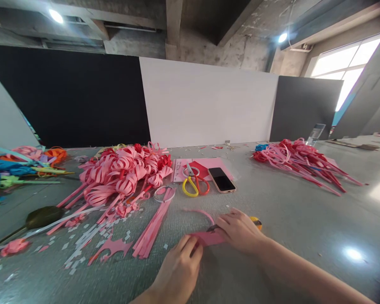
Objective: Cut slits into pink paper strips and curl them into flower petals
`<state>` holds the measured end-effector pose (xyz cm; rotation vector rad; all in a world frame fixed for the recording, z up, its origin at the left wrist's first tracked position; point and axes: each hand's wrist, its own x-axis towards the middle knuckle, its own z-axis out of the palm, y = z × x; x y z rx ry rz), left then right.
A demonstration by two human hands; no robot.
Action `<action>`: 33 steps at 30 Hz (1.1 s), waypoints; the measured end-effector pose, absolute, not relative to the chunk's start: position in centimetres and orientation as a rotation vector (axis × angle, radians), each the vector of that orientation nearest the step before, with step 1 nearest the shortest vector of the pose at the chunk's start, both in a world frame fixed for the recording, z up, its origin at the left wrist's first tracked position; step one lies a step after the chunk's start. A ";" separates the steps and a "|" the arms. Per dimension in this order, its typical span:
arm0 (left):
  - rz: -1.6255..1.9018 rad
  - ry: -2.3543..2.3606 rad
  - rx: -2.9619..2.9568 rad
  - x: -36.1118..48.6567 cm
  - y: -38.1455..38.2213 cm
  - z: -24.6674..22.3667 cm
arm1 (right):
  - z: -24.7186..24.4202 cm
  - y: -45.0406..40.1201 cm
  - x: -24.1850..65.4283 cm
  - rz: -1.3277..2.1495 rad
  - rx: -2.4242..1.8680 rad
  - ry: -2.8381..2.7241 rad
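Observation:
My left hand (182, 266) is closed on the near-left end of a folded piece of pink paper (209, 238) on the table. My right hand (240, 232) lies across the paper's other end, its fingers bent round what looks like a utility knife. The knife's yellow and black end (256, 222) shows beyond the hand, and a dark blade part sticks out by the fingertips. A thin pink paper strip (205, 213) curls up behind the paper. Left of my hands lies a bundle of pink paper strips (153, 226), with a white ring (164, 194) at its top.
Scissors (194, 185) with yellow and red handles and a phone (221, 180) lie on pink sheets (179, 169). Pink paper flowers (120, 173) heap up at left, more pink strips (300, 158) at right. Paper scraps (112, 249) litter the table. A clear container (316, 134) stands behind.

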<state>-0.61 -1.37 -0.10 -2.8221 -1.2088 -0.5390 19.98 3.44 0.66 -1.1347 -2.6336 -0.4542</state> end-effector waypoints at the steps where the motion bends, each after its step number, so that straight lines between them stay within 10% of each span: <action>1: -0.544 -1.206 -2.817 -0.6 -1.4 -0.2 | 0.4 3.5 19.8 -0.515 -1.091 -2.644; 33: -0.455 -1.144 -2.763 -0.6 -1.4 0.0 | 0.2 4.0 19.2 -0.677 -0.901 -2.760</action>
